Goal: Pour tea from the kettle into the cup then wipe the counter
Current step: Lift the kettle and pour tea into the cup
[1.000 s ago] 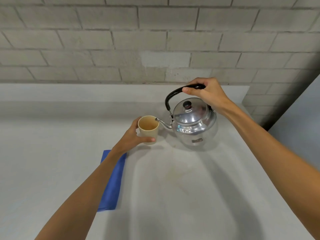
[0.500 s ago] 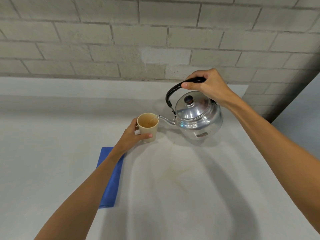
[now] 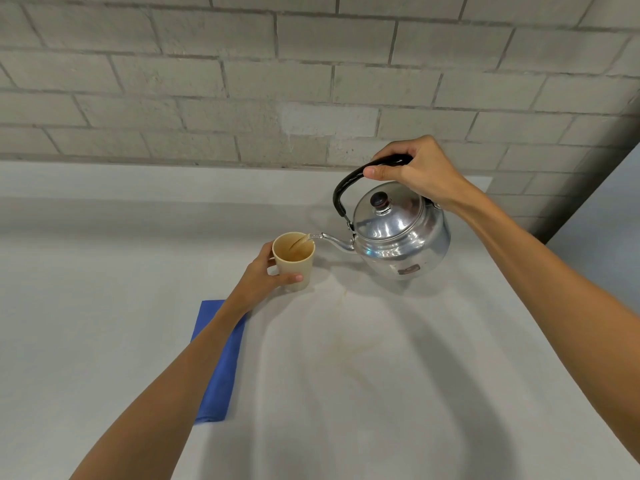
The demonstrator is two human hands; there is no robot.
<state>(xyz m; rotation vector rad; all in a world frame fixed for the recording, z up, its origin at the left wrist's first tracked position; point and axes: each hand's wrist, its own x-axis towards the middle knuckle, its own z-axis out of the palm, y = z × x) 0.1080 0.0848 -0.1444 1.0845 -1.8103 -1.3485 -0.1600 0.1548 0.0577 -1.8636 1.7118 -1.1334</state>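
Observation:
A shiny metal kettle point(image 3: 398, 239) with a black handle is lifted off the counter and tilted left. My right hand point(image 3: 417, 171) grips its handle from above. The spout reaches over the rim of a beige cup point(image 3: 294, 261), and a brown stream of tea runs into it. My left hand point(image 3: 265, 278) holds the cup from the left side as it stands on the grey counter point(image 3: 363, 393). A folded blue cloth point(image 3: 216, 368) lies flat on the counter under my left forearm.
A pale brick wall point(image 3: 311, 81) rises behind a raised ledge at the back. The counter's right edge runs diagonally past my right arm, with a drop beyond it. Faint brownish stains point(image 3: 346, 344) mark the counter in front of the kettle.
My right hand lifted the kettle and tipped it further left, bringing the spout over the cup. Tea now flows into the cup. My left hand has kept hold of the cup.

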